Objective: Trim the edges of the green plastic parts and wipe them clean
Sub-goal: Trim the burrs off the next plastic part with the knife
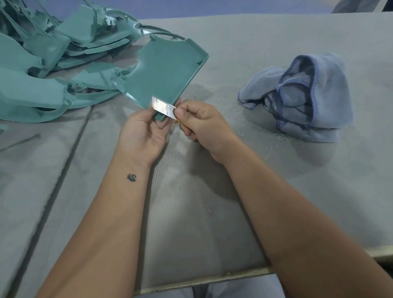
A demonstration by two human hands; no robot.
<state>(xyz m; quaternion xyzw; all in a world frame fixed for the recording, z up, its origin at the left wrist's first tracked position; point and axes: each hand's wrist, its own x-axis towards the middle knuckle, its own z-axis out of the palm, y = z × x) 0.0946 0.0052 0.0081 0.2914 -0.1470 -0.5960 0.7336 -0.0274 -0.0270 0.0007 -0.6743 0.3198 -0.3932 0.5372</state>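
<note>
1. Part [162,74], green and flat, is held tilted above the worktop [293,187], its lower corner in the left hand [144,132], whose grip curls round that corner.
2. Right hand [202,126] pinches a blade [162,108] between thumb and fingers; the blade lies against the part's lower edge.
3. Pile [22,70] of green parts lies at far left.
4. Cloth [307,97], blue and crumpled, sits to the right, apart from both hands.

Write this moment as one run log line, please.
step: trimming | left hand: holds green part | right hand: blade on part's near edge | blue cloth: unused, on table
</note>
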